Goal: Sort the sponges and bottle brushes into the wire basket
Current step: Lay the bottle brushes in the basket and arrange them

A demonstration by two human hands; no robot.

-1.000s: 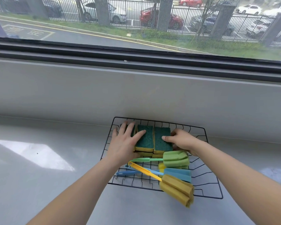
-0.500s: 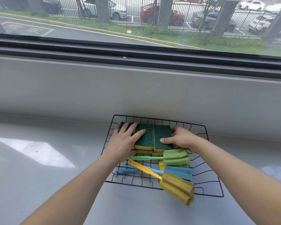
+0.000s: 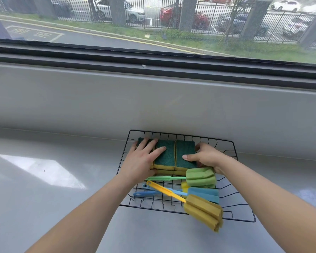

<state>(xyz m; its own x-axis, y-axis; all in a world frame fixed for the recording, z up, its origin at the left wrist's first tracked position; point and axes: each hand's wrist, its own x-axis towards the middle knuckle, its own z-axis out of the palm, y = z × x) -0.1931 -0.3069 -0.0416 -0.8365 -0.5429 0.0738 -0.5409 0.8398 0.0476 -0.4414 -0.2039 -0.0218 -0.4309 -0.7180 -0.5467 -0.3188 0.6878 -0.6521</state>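
A black wire basket point(image 3: 233, 147) sits on the grey counter against the wall. Green-topped yellow sponges point(image 3: 171, 152) lie side by side in stacks in its far half. My left hand point(image 3: 142, 159) rests flat on the left sponges, fingers spread. My right hand point(image 3: 206, 157) presses against the right end of the row, its thumb on the rightmost sponge. Nearer me in the basket lie a green bottle brush point(image 3: 199, 177), a blue bottle brush point(image 3: 204, 194) and a yellow bottle brush point(image 3: 202, 212) whose foam head hangs over the front rim.
The grey counter point(image 3: 53, 198) stretches to the left and toward me. A grey wall point(image 3: 153, 103) rises right behind the basket, below a dark window frame. Outside are a road, a fence and parked cars.
The hands and sponges have barely moved; both hands keep pressing on the sponge row. The view has shifted slightly.
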